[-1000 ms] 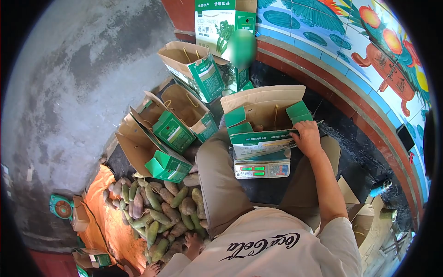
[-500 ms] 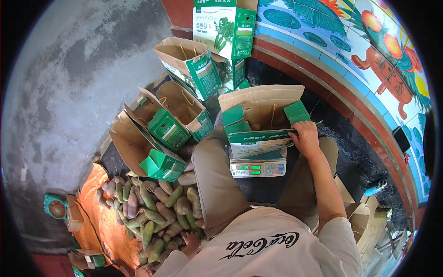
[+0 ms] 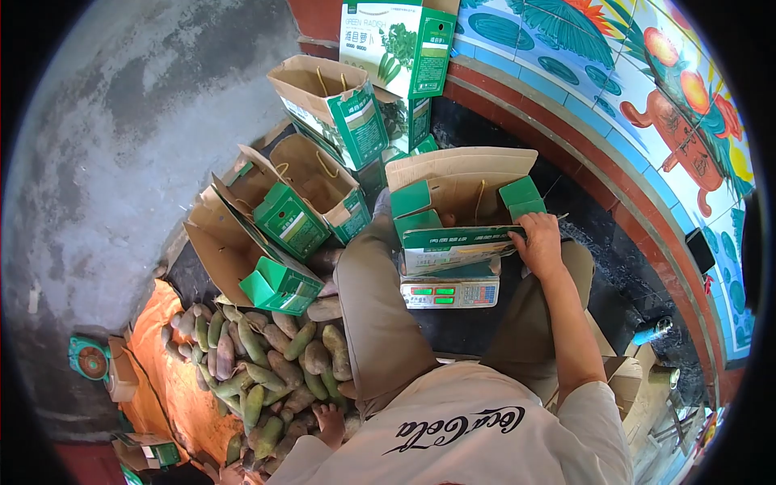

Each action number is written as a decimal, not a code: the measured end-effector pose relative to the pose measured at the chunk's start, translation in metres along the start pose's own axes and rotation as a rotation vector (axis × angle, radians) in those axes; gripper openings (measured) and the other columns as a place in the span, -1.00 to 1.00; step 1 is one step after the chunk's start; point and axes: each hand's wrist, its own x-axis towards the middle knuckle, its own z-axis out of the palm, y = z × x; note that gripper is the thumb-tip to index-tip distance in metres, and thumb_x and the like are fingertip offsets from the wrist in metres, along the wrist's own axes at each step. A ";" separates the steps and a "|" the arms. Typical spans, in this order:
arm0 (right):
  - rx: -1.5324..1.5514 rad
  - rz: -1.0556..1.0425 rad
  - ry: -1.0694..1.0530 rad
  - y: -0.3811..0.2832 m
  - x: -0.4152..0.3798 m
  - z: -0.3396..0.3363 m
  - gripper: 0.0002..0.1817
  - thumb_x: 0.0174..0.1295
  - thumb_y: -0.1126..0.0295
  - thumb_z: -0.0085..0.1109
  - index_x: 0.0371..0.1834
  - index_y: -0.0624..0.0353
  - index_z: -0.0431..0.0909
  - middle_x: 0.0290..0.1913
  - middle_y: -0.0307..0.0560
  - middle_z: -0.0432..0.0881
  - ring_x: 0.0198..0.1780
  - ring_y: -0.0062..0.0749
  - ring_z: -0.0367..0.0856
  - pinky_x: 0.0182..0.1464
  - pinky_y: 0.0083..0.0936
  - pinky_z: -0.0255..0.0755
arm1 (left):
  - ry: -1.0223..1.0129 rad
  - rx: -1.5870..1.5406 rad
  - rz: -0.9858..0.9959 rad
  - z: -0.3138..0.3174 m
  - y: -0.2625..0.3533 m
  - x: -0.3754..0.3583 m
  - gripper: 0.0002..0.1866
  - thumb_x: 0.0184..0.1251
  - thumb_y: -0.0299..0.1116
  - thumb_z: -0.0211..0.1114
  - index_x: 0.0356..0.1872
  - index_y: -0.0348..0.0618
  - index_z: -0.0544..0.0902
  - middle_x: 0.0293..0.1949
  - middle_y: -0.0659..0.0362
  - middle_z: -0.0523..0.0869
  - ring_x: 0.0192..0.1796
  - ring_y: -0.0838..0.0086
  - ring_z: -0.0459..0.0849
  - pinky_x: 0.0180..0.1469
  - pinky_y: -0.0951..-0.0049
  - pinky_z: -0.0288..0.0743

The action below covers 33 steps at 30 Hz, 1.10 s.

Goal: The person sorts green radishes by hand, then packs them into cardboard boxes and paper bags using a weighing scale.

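An open green-and-white carton [image 3: 457,259] stands on a digital scale [image 3: 449,294] between my knees. Its flaps are up, and a yellow cord handle shows inside; most of its contents are hidden. My right hand [image 3: 537,242] grips the carton's near top edge at the right corner, fingers over the rim. Down at my left side, my left hand [image 3: 330,424] rests against the pile of green radishes [image 3: 263,356], its fingers apart and no radish clearly in them.
Several open cartons [image 3: 279,222] stand left of my legs, with more cartons [image 3: 396,48] stacked behind. Orange sheeting [image 3: 166,364] lies under the radishes. A teal round-faced device [image 3: 89,358] is at far left. Part of another person's hand [image 3: 232,471] shows at the bottom edge.
The view has shifted slightly. My left hand has risen a little on the radish pile and its fingers show more plainly. My right hand keeps its hold on the carton.
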 end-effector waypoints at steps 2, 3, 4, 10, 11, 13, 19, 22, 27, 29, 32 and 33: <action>-0.002 0.002 -0.004 -0.001 0.000 0.000 -0.73 -0.13 0.40 0.40 -0.37 0.11 0.52 -0.37 -0.11 0.57 -0.22 -0.16 0.52 -0.11 -0.26 0.30 | 0.009 -0.010 0.007 0.004 0.000 0.001 -0.64 0.33 -0.25 0.09 0.14 0.18 0.54 0.18 0.15 0.45 0.29 0.15 0.34 0.33 -0.15 0.04; -0.003 0.001 -0.004 -0.001 0.001 0.000 -0.73 -0.12 0.40 0.40 -0.37 0.11 0.52 -0.36 -0.11 0.57 -0.22 -0.16 0.52 -0.11 -0.26 0.30 | 0.018 -0.012 0.011 0.006 -0.001 0.002 -0.64 0.30 -0.25 0.12 0.13 0.18 0.54 0.17 0.14 0.45 0.27 0.15 0.36 0.34 -0.14 0.04; -0.004 0.001 -0.003 -0.001 0.001 0.000 -0.73 -0.12 0.40 0.40 -0.37 0.11 0.51 -0.36 -0.11 0.57 -0.22 -0.16 0.52 -0.11 -0.26 0.29 | 0.029 -0.013 0.015 0.006 -0.002 0.003 -0.64 0.28 -0.25 0.15 0.12 0.18 0.54 0.16 0.14 0.45 0.26 0.16 0.37 0.34 -0.13 0.05; -0.004 -0.001 0.001 -0.001 0.001 0.000 -0.74 -0.12 0.41 0.40 -0.36 0.11 0.51 -0.35 -0.11 0.57 -0.22 -0.16 0.52 -0.11 -0.26 0.29 | 0.002 -0.175 -0.088 -0.023 -0.011 -0.008 -0.31 -0.11 -0.21 0.49 0.14 0.09 0.41 0.10 0.14 0.48 0.21 0.16 0.45 0.29 0.12 0.27; -0.001 0.004 -0.005 -0.001 0.002 0.000 -0.74 -0.11 0.41 0.39 -0.36 0.12 0.52 -0.35 -0.11 0.57 -0.21 -0.15 0.52 -0.10 -0.26 0.29 | -0.013 -0.239 -0.149 -0.028 -0.013 -0.006 -0.27 -0.14 -0.18 0.51 0.16 0.05 0.39 0.10 0.13 0.49 0.21 0.16 0.47 0.26 0.17 0.33; 0.005 0.017 -0.016 -0.001 0.001 -0.001 -0.74 -0.11 0.42 0.39 -0.35 0.13 0.52 -0.35 -0.10 0.57 -0.20 -0.13 0.52 -0.09 -0.26 0.29 | -0.042 -0.365 -0.270 -0.037 -0.018 0.001 -0.17 -0.19 -0.12 0.56 0.18 -0.03 0.35 0.10 0.11 0.49 0.20 0.14 0.49 0.18 0.25 0.45; 0.020 -0.003 0.007 0.001 0.000 0.000 -0.73 -0.13 0.43 0.40 -0.36 0.11 0.51 -0.36 -0.12 0.56 -0.23 -0.16 0.52 -0.10 -0.25 0.30 | -0.043 -0.916 -0.685 -0.029 -0.039 0.010 0.05 -0.25 0.01 0.59 0.28 -0.27 0.25 0.24 -0.06 0.43 0.22 0.18 0.52 0.19 0.30 0.49; 0.029 -0.010 0.022 0.001 0.000 0.000 -0.73 -0.14 0.43 0.40 -0.37 0.11 0.51 -0.37 -0.12 0.56 -0.24 -0.16 0.51 -0.10 -0.25 0.30 | 0.023 -1.115 -0.710 -0.002 -0.052 0.009 0.08 -0.27 -0.04 0.60 0.31 -0.33 0.22 0.25 -0.15 0.43 0.25 0.16 0.49 0.23 0.26 0.45; 0.040 -0.018 0.023 0.003 -0.001 0.002 -0.72 -0.15 0.44 0.40 -0.38 0.12 0.49 -0.38 -0.12 0.54 -0.24 -0.16 0.51 -0.10 -0.26 0.30 | 0.317 -1.432 -0.750 0.001 -0.054 -0.006 0.03 -0.31 -0.13 0.59 0.26 -0.42 0.28 0.22 -0.17 0.46 0.27 0.10 0.47 0.24 0.22 0.40; 0.044 -0.018 0.021 0.004 -0.002 0.002 -0.72 -0.15 0.44 0.40 -0.38 0.12 0.49 -0.38 -0.11 0.54 -0.24 -0.16 0.51 -0.10 -0.26 0.30 | 0.409 -1.495 -0.768 -0.010 -0.055 -0.010 0.00 -0.30 -0.16 0.58 0.25 -0.41 0.29 0.20 -0.16 0.48 0.23 0.10 0.50 0.22 0.22 0.41; 0.051 -0.014 0.017 0.003 -0.003 -0.001 -0.72 -0.15 0.43 0.40 -0.39 0.12 0.48 -0.38 -0.11 0.54 -0.24 -0.16 0.50 -0.10 -0.26 0.30 | 0.483 -1.649 -0.756 -0.031 -0.057 -0.016 -0.08 -0.22 -0.21 0.56 0.24 -0.36 0.31 0.13 -0.08 0.52 0.11 0.17 0.56 0.13 0.28 0.44; 0.053 -0.012 0.016 0.003 -0.003 -0.001 -0.72 -0.15 0.43 0.40 -0.39 0.12 0.48 -0.38 -0.11 0.54 -0.24 -0.16 0.50 -0.10 -0.26 0.29 | 0.483 -1.770 -0.729 -0.042 -0.058 -0.020 -0.11 -0.18 -0.24 0.54 0.23 -0.35 0.31 0.10 -0.05 0.53 0.08 0.20 0.57 0.10 0.30 0.45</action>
